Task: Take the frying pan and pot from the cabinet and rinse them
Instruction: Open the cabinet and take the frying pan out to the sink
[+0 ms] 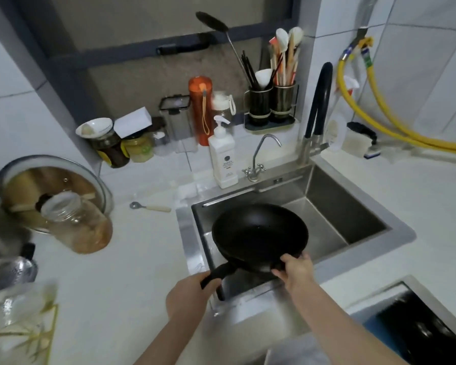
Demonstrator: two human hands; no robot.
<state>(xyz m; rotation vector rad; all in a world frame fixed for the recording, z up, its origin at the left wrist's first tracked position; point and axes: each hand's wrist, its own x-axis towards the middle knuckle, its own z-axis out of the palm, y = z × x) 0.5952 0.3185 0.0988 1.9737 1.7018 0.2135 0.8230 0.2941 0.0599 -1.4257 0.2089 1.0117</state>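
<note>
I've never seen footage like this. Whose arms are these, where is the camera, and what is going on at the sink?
There is no machine here: a person wears a wide-angle camera on the head, so you look down along their own two arms. The left hand has its grip on the black handle of a black frying pan, and the right hand steadies the pan's near rim. The pan is held over the steel sink; no water is visibly running from the black faucet. Behind the sink stand a white pump bottle, an orange bottle and a utensil holder. On the white counter to the left are a glass jar and a glass lid.
</note>
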